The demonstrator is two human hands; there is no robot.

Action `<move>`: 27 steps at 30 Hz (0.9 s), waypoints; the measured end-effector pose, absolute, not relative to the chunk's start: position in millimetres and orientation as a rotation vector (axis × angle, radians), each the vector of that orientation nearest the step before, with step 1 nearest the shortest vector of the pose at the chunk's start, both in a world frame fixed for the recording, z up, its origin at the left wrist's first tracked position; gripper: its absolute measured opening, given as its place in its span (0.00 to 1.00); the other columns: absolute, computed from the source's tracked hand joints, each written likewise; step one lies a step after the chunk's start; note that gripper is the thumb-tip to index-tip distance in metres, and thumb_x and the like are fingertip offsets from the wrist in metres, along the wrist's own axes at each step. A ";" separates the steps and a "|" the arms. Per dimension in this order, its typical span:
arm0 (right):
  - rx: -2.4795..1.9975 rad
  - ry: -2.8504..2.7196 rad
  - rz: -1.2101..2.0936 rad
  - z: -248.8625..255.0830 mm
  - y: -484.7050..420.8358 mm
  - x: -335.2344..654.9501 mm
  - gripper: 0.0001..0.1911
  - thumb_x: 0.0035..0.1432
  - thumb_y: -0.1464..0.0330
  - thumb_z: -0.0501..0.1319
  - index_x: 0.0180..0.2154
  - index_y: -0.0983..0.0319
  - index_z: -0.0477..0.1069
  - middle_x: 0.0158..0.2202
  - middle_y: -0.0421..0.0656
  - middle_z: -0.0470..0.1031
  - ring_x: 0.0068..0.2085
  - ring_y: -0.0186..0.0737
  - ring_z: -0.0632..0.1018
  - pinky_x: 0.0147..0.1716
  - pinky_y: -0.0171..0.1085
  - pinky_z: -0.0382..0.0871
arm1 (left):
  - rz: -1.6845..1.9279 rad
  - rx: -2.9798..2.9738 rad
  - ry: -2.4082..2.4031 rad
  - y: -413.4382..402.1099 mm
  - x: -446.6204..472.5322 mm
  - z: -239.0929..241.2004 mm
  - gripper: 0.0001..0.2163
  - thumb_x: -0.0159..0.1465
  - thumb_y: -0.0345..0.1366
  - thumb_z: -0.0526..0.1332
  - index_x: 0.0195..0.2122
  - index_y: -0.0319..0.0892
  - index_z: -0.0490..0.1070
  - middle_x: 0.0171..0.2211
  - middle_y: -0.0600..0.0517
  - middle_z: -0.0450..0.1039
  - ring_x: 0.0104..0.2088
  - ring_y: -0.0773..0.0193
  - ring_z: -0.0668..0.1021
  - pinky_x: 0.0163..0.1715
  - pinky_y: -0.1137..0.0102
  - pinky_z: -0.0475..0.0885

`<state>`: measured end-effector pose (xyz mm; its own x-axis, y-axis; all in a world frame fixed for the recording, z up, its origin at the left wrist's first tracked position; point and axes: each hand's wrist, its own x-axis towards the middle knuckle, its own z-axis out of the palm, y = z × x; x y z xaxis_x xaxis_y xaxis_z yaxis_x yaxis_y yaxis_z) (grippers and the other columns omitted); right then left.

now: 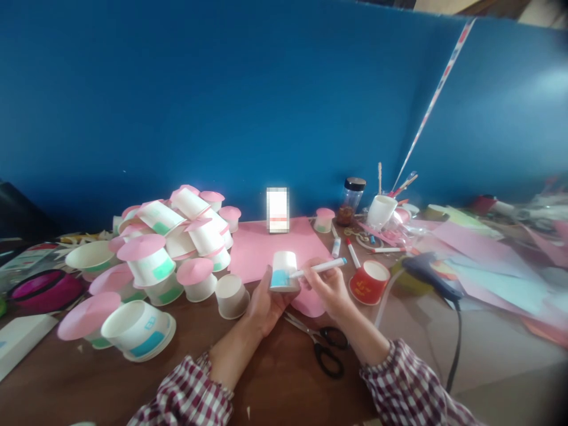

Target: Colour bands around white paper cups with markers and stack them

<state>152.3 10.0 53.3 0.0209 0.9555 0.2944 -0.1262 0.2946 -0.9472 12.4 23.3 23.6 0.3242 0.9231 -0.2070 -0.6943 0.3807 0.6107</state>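
Note:
My left hand is closed around the lower side of a white paper cup, which is partly coloured blue. In my right hand is a white marker with a blue end; its tip reaches the blue patch on the cup. Whether the tip touches the surface I cannot tell for sure. Beneath my hands lies a round-edged pink paper piece. Black-handled scissors rest on the table below my right wrist. A plain white cup stands just left of my left hand.
Many white cups with pink paper discs are heaped at left. Pink paper covers the table centre. At right are a red cup, a glue gun, a black-lidded jar and loose paper sheets.

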 end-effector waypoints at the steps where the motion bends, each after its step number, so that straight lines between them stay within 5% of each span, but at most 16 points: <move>1: -0.893 -1.256 1.052 52.9 10.2 152.4 0.11 0.54 0.62 0.62 0.26 0.63 0.69 0.20 0.39 0.70 0.22 0.32 0.69 0.22 0.32 0.64 | 1.113 0.452 0.591 23.5 12.3 23.8 0.19 0.62 0.45 0.56 0.43 0.31 0.71 0.37 0.42 0.75 0.36 0.58 0.77 0.42 0.63 0.73; 27: -0.833 -1.236 1.108 50.2 10.0 151.1 0.10 0.55 0.63 0.62 0.27 0.64 0.69 0.20 0.38 0.69 0.22 0.31 0.69 0.23 0.32 0.63 | 1.119 0.441 0.611 21.9 13.6 27.6 0.18 0.63 0.43 0.55 0.42 0.31 0.72 0.37 0.42 0.76 0.36 0.58 0.78 0.41 0.63 0.74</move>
